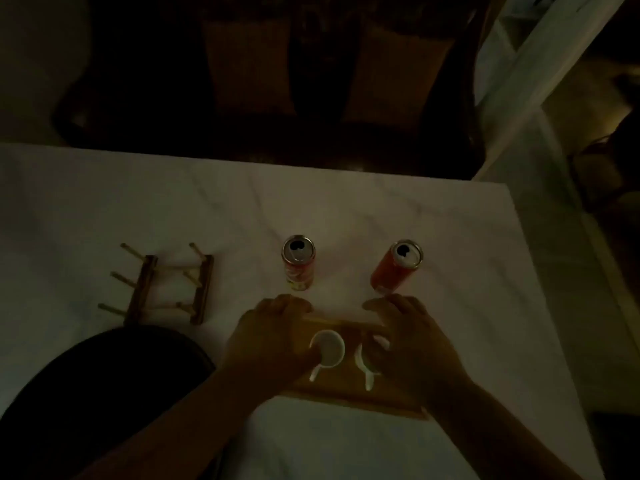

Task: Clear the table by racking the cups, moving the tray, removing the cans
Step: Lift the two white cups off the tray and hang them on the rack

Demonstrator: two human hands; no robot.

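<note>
A wooden tray [349,400] lies on the white table near me, carrying two white cups. The left cup [328,348] stands upright with its handle toward me. The right cup [363,367] is mostly hidden under my right hand [408,344], whose thumb dips into it. My left hand [266,337] curls over the tray's far left edge, thumb against the left cup. Two opened red cans stand beyond the tray: the left can [298,262] and the right can [398,266]. A wooden peg cup rack [169,289] sits to the left, holding nothing.
The scene is dim. A dark round object [86,393] covers the near left of the table [346,209]. Past the table's far edge stands a dark chair [311,64]. The table's right edge runs beside a pale wall [540,116].
</note>
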